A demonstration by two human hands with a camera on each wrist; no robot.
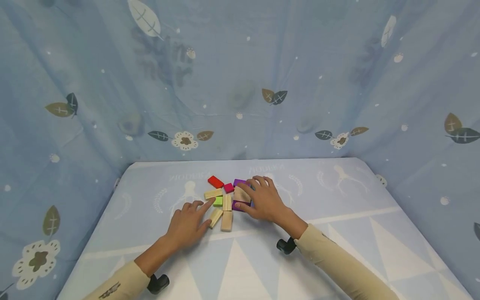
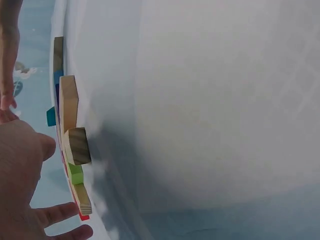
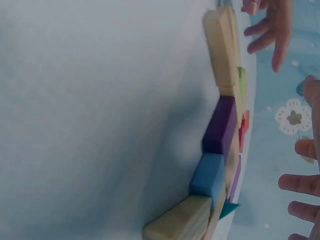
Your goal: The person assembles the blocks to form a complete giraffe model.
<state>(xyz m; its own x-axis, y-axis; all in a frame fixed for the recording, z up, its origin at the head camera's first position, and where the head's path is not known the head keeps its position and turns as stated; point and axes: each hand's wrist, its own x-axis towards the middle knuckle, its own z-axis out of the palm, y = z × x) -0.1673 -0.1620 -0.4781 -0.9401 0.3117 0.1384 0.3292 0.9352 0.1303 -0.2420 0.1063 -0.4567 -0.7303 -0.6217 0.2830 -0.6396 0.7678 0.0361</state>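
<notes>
A flat cluster of wooden blocks lies mid-table. My left hand (image 1: 190, 225) is at its left side, index finger by the green block (image 1: 218, 202), thumb near a slanted plain block (image 1: 216, 217). In the left wrist view its fingers (image 2: 57, 214) are spread, with nothing gripped. My right hand (image 1: 265, 201) hovers over the cluster's right side, partly hiding a broad plain block (image 1: 241, 194) and purple block (image 1: 240, 206). Its fingers (image 3: 300, 184) look extended and apart in the right wrist view, where a blue block (image 3: 208, 175) and a teal piece (image 3: 229, 210) show.
A red block (image 1: 215, 182) and a magenta block (image 1: 228, 188) lie at the cluster's far left. An upright plain block (image 1: 226, 221) points towards me. A patterned cloth covers the table (image 1: 150, 200), and a blue curtain (image 1: 240, 75) hangs behind it.
</notes>
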